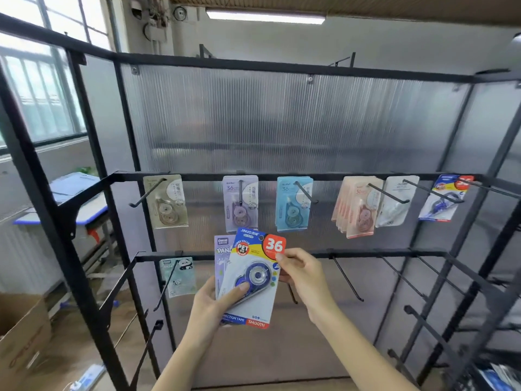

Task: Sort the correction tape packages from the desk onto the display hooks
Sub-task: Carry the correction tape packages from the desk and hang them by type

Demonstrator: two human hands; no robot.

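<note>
My left hand (210, 303) grips a small stack of correction tape packages, thumb on the front one. That front one is a blue package (255, 273) with a red "36" corner, and a purple panda package (221, 259) sits behind it. My right hand (303, 273) pinches the blue package's top right corner. On the upper bar hang beige (166, 203), purple (239, 203), teal (293, 204), pink (356, 207), white (394, 203) and matching blue (445, 198) packages. A green panda package (180, 275) hangs on the lower bar's left hook.
The black display rack (84, 193) has bare hooks (348, 279) along the lower bar to the right and more rows below. A cardboard box (22, 334) stands on the floor at left. A blue-edged desk (70, 198) is behind the rack at left.
</note>
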